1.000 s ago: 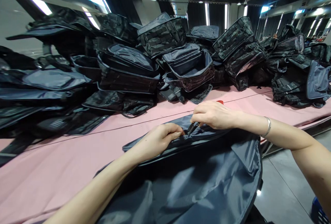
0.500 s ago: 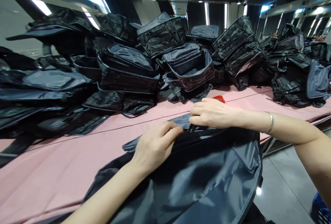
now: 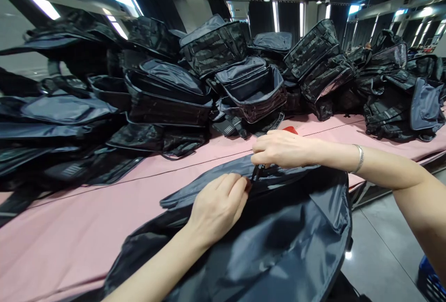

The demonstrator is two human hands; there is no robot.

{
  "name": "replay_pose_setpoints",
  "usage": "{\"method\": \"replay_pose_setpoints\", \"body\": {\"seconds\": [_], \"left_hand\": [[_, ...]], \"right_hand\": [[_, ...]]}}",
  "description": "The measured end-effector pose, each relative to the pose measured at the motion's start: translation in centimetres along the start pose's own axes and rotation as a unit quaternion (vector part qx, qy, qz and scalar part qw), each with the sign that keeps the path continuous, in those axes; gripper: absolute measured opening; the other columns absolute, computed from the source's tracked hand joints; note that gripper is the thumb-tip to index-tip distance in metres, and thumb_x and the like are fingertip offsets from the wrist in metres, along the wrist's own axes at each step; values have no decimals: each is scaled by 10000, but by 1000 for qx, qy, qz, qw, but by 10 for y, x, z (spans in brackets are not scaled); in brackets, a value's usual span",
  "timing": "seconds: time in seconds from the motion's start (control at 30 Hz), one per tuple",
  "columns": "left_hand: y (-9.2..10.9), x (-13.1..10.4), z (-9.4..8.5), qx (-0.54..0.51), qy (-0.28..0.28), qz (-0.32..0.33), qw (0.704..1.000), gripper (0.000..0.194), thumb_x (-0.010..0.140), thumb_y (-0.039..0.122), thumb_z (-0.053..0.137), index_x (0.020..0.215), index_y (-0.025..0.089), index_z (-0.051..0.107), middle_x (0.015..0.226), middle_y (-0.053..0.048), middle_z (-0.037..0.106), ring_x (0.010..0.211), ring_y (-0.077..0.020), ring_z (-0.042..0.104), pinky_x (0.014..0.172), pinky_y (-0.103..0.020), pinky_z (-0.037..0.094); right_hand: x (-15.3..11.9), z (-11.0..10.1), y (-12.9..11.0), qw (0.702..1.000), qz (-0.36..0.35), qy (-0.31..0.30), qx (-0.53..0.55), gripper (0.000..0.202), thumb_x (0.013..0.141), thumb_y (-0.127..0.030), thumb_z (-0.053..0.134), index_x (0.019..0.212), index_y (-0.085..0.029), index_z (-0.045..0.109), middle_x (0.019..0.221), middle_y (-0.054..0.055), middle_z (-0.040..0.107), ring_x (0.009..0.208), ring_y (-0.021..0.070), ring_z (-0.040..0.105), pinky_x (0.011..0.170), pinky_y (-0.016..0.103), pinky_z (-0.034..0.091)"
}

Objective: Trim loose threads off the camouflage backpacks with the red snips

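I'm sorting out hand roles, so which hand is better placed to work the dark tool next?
The right hand, I'd say: it grips the dark tool, pointing it down at the open bag. The left hand seems busy pinching the bag beside it.

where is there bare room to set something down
The table shows bare between the open bag and the left pile; a narrower strip runs between the right arm and the right pile. Behind, stacked bags crowd it.
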State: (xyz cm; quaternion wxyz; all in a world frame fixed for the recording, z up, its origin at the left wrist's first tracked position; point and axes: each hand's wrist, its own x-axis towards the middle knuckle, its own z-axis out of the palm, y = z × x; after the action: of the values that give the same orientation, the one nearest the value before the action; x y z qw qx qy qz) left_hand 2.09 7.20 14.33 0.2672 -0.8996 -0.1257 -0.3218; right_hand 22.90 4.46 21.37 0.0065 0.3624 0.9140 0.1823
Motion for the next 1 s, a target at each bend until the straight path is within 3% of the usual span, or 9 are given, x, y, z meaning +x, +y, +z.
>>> {"method": "replay_pose_setpoints", "body": {"seconds": [0.17,0.47,0.6,0.73,0.8,0.87,1.0], "left_hand": [[-2,-1,1,-61,-5,-19,998,63,813,80,480,799,126,521,760,-31,568,682,-128,538,635,-242,441],[-7,1,2,-16,16,1,1000,55,808,94,494,763,120,512,745,-52,583,626,-146,545,560,-250,429],[-17,-4,0,-142,7,-10,990,88,831,67,459,847,136,511,789,-37,593,702,-113,569,648,-209,461],[-25,-16,-2,-252,-15,6,968,94,878,133,430,891,174,513,834,-35,583,769,-104,566,699,-207,464],[-28,-21,-2,-276,-12,-1,961,71,883,161,437,856,180,500,843,-36,575,773,-106,561,694,-212,460],[-30,-24,-2,-279,-3,-24,960,77,872,146,451,807,180,476,836,-32,567,763,-105,559,683,-214,458],[-40,-27,-2,-244,-39,-73,966,51,846,202,519,881,187,485,854,-29,575,780,-117,575,705,-217,477]], "right_hand": [[1,-2,3,999,-34,-7,6,132,902,-137,467,942,-145,592,859,44,542,748,136,456,578,265,208],[7,-10,-11,994,-87,0,-68,240,953,-197,374,868,-137,591,838,52,549,851,180,468,686,311,284],[-2,-1,0,996,-38,58,-47,230,949,-192,369,940,-154,596,896,58,563,850,174,466,627,291,278],[-30,11,15,987,60,139,61,195,891,-184,460,1032,-137,586,957,76,565,863,165,481,683,279,343],[-46,14,18,965,102,178,164,215,865,-157,467,1049,-120,573,977,84,567,894,154,494,747,276,378],[-60,13,15,923,145,217,281,199,851,-159,478,1023,-112,566,979,80,574,897,137,508,788,270,395],[-79,2,-8,788,196,239,532,313,865,-401,506,985,-113,535,866,54,550,714,92,496,657,224,419]]}}
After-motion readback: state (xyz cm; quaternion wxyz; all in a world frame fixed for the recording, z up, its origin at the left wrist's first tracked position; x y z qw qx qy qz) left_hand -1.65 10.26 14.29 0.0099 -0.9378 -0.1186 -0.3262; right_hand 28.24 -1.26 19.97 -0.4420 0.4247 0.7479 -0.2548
